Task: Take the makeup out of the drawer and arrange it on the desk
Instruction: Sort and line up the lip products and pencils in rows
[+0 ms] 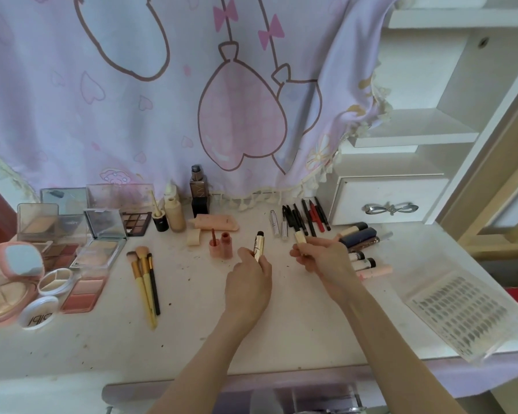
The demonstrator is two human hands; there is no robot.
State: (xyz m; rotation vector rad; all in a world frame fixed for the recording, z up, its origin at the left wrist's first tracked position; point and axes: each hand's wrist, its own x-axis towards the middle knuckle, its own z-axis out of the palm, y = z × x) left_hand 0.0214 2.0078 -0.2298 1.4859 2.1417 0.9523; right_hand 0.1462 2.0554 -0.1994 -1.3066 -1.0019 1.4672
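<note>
A lilac balloon-print curtain (162, 100) hangs behind; white shelves (416, 121) stand right.

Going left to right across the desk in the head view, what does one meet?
Compacts and palettes → makeup brushes → pink lip tints → left hand holding a gold tube → right hand holding a cream tube → lipsticks pile → clear perforated tray.

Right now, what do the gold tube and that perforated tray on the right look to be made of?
Gold tube, held in the left hand: probably shiny metal or metallised plastic, given its bright gold sheen. Perforated tray: likely clear, glossy plastic; the desk shows through its walls.
</note>
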